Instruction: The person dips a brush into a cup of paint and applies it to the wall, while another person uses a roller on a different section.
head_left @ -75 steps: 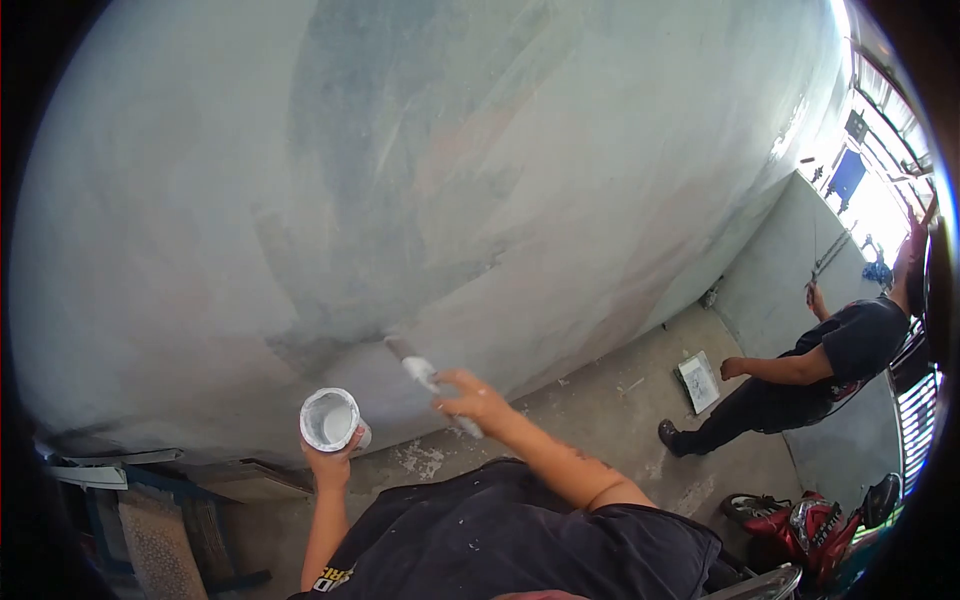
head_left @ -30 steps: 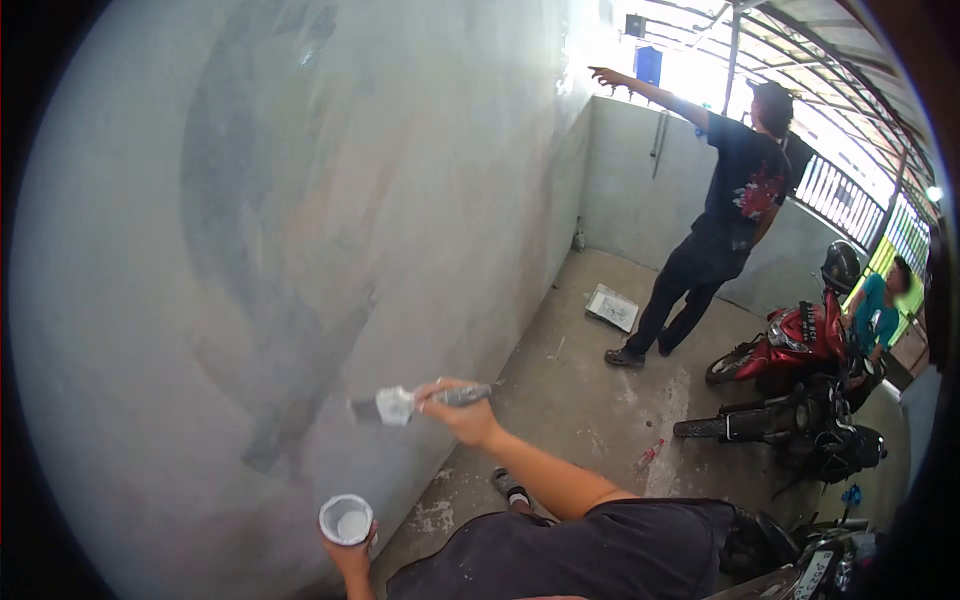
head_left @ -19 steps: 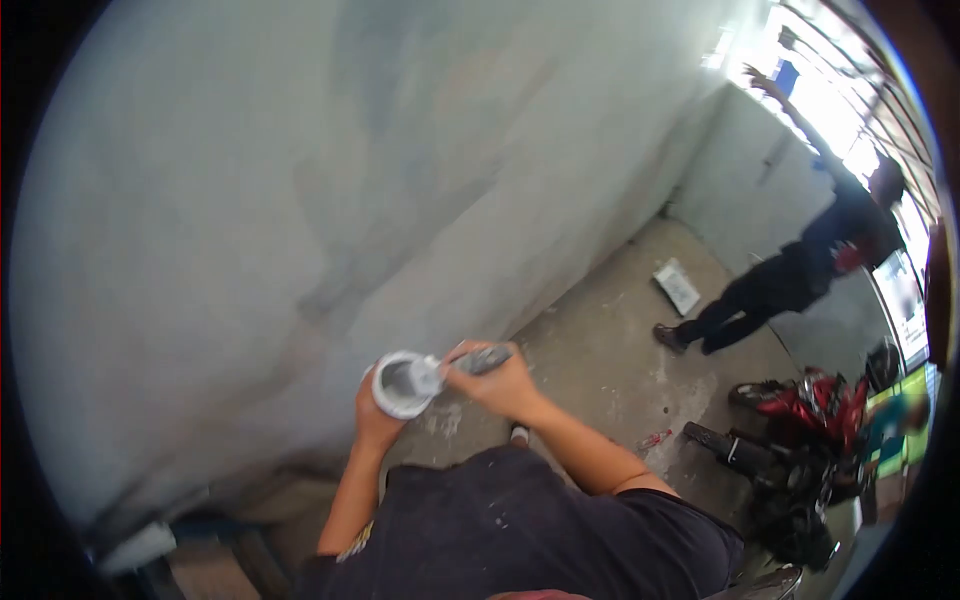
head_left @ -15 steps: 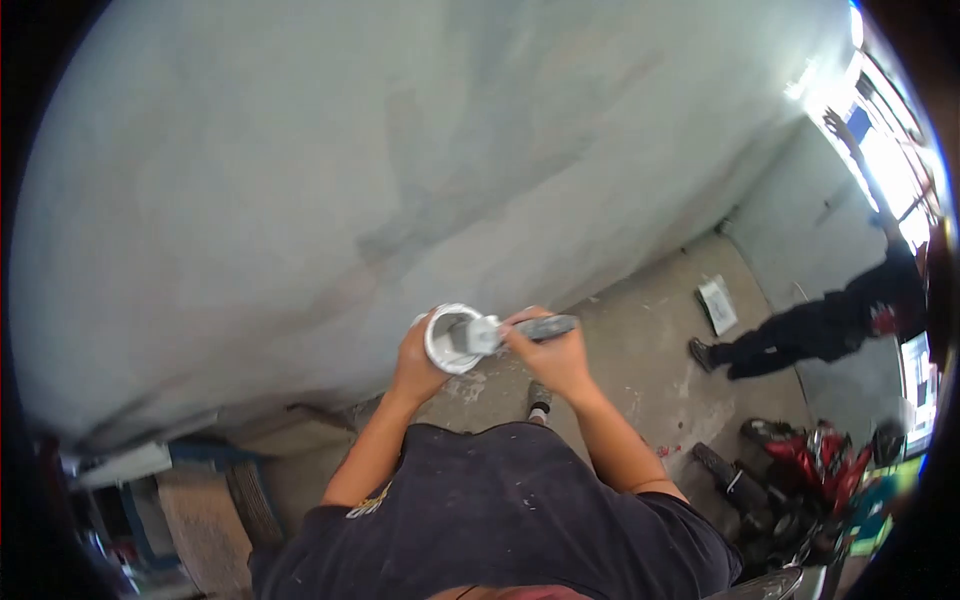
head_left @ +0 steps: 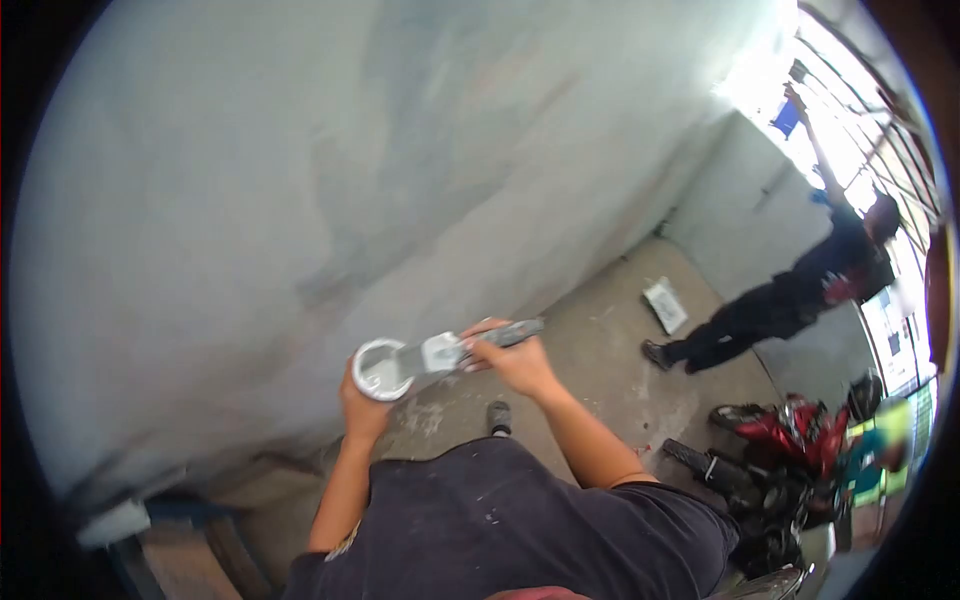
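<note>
My left hand [head_left: 362,412] is wrapped around a round white tub [head_left: 384,371] whose inside is coated with white paint. In my right hand [head_left: 508,360] is a flat paintbrush [head_left: 513,333] with a grey, paint-smeared handle and a white-coated middle. Its grey head reaches left to the tub's right rim. Both hands are in front of my chest, close to the large grey-white wall [head_left: 250,220], which has darker patches.
A person [head_left: 805,290] in dark clothes stands at the right, one arm raised to a barred window [head_left: 850,110]. A white rectangular container [head_left: 665,305] sits on the concrete floor [head_left: 600,370]. Lower right are motorcycles [head_left: 800,430]; lower left, a wooden board [head_left: 185,565].
My hands, the tub and the paintbrush have shifted left in view. The brush has drawn back from inside the tub towards its rim, baring more of its head. The view has turned.
</note>
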Available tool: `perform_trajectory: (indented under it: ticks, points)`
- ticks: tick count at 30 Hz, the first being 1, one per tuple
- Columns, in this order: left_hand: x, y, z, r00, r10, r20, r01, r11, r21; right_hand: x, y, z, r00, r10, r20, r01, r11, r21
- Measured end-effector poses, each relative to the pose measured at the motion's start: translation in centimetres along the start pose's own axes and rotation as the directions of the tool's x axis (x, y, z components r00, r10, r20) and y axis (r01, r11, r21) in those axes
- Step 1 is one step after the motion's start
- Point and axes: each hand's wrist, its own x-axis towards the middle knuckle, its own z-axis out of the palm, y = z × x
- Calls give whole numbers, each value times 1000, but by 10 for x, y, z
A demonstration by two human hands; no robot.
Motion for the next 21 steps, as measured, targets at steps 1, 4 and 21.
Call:
perform_trajectory:
  ticks: [1,4,21]
  points:
    - [-2,2,0,1000,-24,-1,24,1000,17,-1,-2,-2,999,30,14,-30,999,19]
    - [-6,-25,-3,999,-46,-14,47,998,33,10,12,-1,993,107,54,-110,992,61]
    - [-9,-58,3,992,-102,69,101,995,18,11,46,-5,999,-52,-14,50,994,-93]
